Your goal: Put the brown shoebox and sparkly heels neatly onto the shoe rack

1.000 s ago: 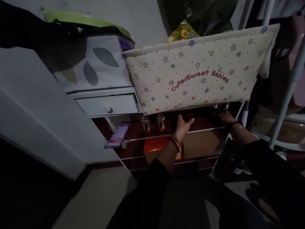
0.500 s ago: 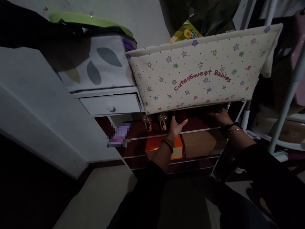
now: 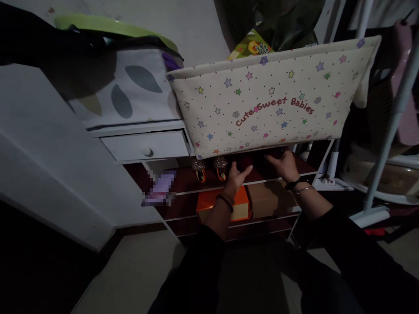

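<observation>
My left hand [image 3: 236, 178] reaches onto the top shelf [image 3: 183, 178] of a shoe rack, thumb spread from the fingers. My right hand [image 3: 286, 166] is to its right on the same shelf, its thumb stretched out to the left. Between the hands lie dark things, one deep red, too dim to name. Left of my left hand stands a pair of shoes with glittery trim [image 3: 220, 169]. A cream fabric storage bin [image 3: 268, 104] printed with stars overhangs the shelf and shades the fingertips.
An orange box [image 3: 209, 200] and a brown cardboard box [image 3: 270, 198] sit one shelf lower. At left are a white drawer [image 3: 144, 146], a leaf-patterned fabric box [image 3: 131, 87] and a blurred purple item [image 3: 161, 187]. A pale pole [image 3: 388, 131] rises at right.
My right hand has moved left along the shelf, closer to my left hand. The left hand keeps about the same place by the glittery shoes. The view has shifted slightly.
</observation>
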### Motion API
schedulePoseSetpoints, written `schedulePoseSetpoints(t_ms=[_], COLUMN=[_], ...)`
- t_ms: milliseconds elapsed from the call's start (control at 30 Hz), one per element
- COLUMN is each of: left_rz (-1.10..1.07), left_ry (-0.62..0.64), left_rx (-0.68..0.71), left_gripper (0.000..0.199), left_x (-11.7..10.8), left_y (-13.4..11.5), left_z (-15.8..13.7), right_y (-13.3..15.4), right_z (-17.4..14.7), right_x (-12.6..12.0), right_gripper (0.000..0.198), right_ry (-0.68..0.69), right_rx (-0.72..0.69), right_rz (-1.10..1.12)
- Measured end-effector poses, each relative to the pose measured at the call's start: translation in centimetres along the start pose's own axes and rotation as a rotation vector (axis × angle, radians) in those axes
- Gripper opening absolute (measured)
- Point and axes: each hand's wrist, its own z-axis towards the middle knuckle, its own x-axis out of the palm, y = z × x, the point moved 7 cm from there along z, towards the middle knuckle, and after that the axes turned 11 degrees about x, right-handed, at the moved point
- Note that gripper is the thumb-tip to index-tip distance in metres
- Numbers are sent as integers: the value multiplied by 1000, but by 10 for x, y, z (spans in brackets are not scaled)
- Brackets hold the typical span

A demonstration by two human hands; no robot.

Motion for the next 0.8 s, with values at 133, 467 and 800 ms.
schedulePoseSetpoints(t_ms=[133,467,800], left_rz=[-28,-35,-40], left_ry=[-7,-36,2], left_rx=[-26,-78,-27], left_gripper=[59,60,65], left_x=[2,4,4], left_y=[-3,1,8], left_z=[-2,-3,4], right_y=[-3,-23,-39], right_z=[-15,-18,-15], right_x=[18,35,47], right_gripper=[57,72,89], right_ry=[37,358,411], right_rx=[22,29,59], right_rz=[-65,178,241])
